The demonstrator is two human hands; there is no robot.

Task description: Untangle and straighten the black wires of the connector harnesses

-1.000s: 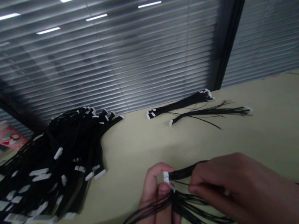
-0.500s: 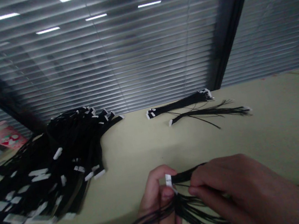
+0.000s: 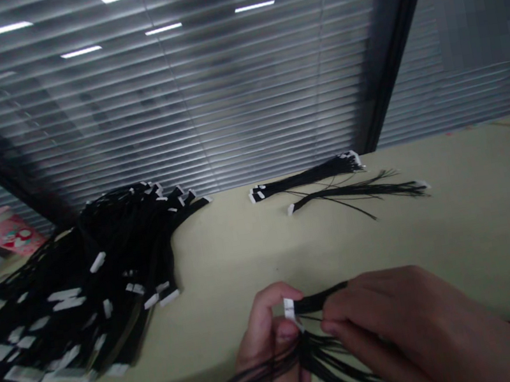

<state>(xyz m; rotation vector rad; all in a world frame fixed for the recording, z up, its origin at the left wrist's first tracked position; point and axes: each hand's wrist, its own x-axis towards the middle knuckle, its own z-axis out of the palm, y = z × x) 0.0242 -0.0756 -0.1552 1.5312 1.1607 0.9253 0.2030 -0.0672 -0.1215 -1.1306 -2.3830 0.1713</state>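
Note:
Near the bottom middle, my left hand (image 3: 270, 350) is closed on a white connector (image 3: 289, 308) between thumb and forefinger. Black wires (image 3: 318, 300) run rightward from that connector. More loose black wires (image 3: 331, 366) fan out below it, and a strand passes left across my left palm. My right hand (image 3: 411, 321) is closed, with thumb and forefinger pinching a thin black wire just right of the connector. The wire's far end is hidden behind my right fingers.
A big heap of black cables (image 3: 119, 251) with white connectors covers the left of the table (image 3: 227, 260). Two wire bundles (image 3: 305, 176) lie at the back. A pink cup (image 3: 7, 233) with a red straw stands far left, before window blinds (image 3: 222, 106).
Almost nothing differs. The connector and my left fingers have shifted very slightly right; my right hand keeps its pinch beside it.

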